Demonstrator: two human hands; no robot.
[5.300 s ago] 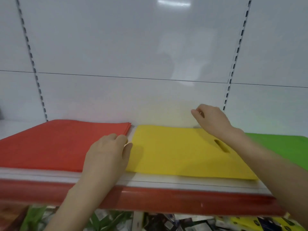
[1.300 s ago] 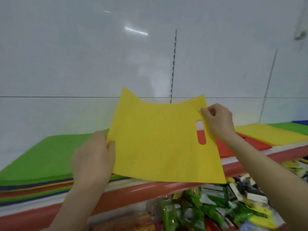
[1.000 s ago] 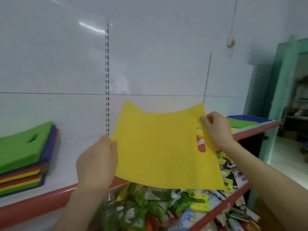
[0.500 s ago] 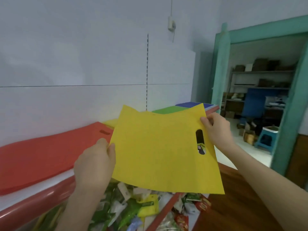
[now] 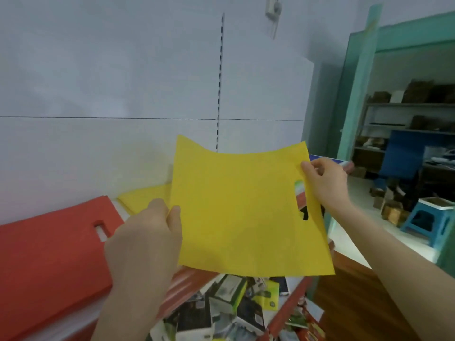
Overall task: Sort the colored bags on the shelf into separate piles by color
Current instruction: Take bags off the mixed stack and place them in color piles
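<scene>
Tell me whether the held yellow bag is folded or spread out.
Spread out. The yellow bag hangs as one flat sheet, with no fold, pinched at its side edges by the left hand and right hand.

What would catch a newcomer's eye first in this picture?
A yellow bag fills the middle, held up by the left hand at its left edge and the right hand beside its handle slot. At lower left lies a red pile, with a yellow pile just beyond it.

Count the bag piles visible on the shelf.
3: red pile at left, yellow pile behind the left hand, blue pile beside the right hand. The held yellow bag may hide more.
</scene>
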